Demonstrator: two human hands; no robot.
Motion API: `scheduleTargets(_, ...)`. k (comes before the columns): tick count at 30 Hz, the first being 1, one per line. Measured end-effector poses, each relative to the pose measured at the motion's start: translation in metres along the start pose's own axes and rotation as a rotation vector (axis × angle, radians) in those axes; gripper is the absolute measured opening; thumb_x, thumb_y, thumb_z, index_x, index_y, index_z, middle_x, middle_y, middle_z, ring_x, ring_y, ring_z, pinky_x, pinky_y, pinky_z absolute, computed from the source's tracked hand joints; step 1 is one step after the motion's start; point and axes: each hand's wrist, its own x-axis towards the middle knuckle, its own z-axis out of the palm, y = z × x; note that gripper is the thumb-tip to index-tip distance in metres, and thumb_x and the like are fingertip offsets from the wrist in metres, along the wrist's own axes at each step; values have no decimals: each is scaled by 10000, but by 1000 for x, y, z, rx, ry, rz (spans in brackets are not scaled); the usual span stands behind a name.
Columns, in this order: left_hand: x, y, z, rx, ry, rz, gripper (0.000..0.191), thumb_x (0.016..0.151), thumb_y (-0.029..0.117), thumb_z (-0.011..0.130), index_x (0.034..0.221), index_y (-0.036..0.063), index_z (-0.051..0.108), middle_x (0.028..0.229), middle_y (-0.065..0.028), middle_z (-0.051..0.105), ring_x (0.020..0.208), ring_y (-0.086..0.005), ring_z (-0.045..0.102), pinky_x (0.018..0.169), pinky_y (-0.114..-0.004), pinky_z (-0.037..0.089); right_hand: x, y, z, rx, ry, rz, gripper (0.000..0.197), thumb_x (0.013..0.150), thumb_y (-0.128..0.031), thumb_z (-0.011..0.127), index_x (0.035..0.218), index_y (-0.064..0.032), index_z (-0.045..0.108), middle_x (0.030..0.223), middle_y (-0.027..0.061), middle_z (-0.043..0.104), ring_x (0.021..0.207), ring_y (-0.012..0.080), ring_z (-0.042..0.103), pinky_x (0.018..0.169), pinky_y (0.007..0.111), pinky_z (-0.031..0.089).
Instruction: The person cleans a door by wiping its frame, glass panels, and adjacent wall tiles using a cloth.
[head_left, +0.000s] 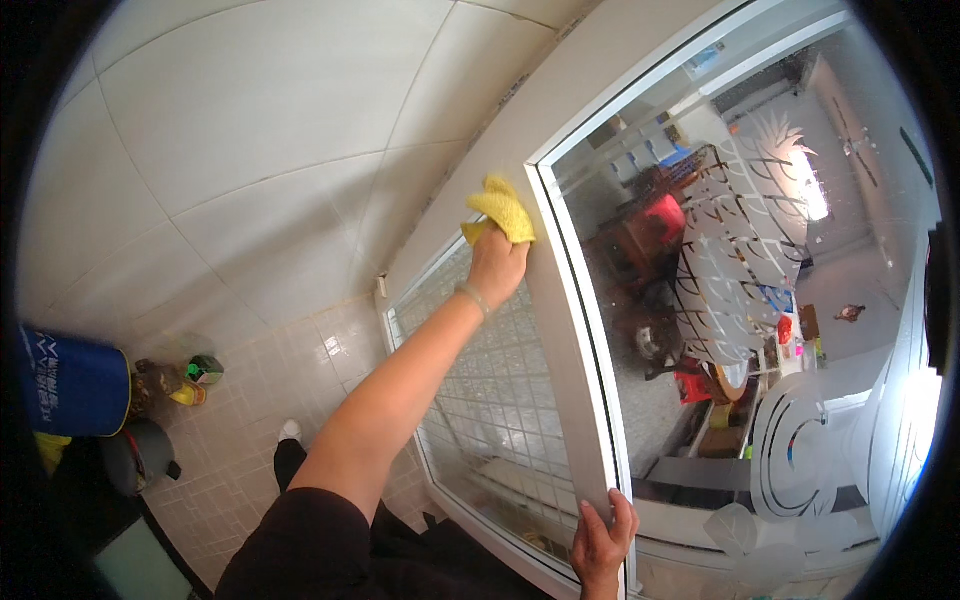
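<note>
My left hand (498, 262), with a bangle at its wrist, is closed on a bunched yellow cloth (504, 206). The cloth lies against the white rail of a glazed door (551, 300), between a lower pane and a larger frosted-pattern pane (739, 247). Lower down on the same rail rests my right hand (604, 536), its fingertips spread on the white frame beside the glass edge, with no cloth or tool visible in it.
Pale wall tiles (270, 97) adjoin the door. On the tiled floor (225, 465) at left are a blue bag with writing (75, 382), a dark grey pot-like container (142, 454) and bottles (187, 392). Furniture and a red stool (691, 384) show through the glass.
</note>
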Motion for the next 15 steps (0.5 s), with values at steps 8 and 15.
scheduleTargets(8, 3, 4, -1, -26, -69, 11, 209, 859, 123, 528, 983, -43, 541, 988, -213, 567, 930, -343, 555, 817, -419, 449, -1, 6, 1, 25, -19, 12, 290, 662, 68, 619, 921, -50, 676, 1178, 197, 489, 1037, 367, 476, 829, 391, 424)
scheduleTargets(15, -7, 5, -6, -44, -152, -48, 242, 859, 137, 518, 1028, -35, 524, 1012, -224, 563, 913, -355, 562, 800, -415, 454, 1, 11, 3, 44, 20, -14, 258, 785, -37, 600, 1034, -63, 663, 1176, 204, 542, 1080, 362, 520, 923, 445, 366)
